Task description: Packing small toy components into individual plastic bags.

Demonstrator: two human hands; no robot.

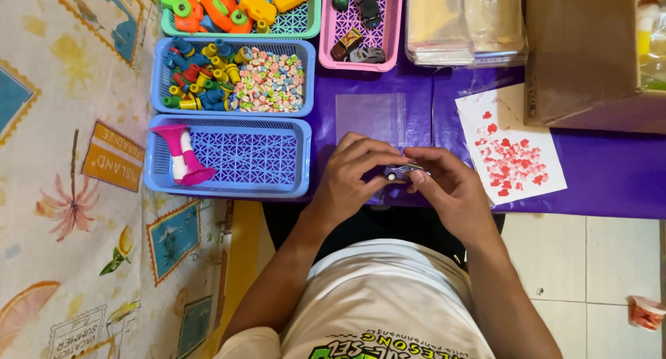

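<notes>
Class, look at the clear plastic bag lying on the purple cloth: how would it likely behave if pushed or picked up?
The clear plastic bag looks thin and flat, so probably floppy and very light. Its glossy film may slide on the purple cloth rather than roll.

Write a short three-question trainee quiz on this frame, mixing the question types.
1. True or false: the left hand and the right hand both grip the small toy car.
2. What lies in the nearest blue basket? A) a pink and white toy B) loose beads C) toy cars
3. What lies flat on the purple cloth just beyond the hands?

Key
1. True.
2. A: the pink and white toy lies at its left end.
3. A clear zip bag.
</notes>
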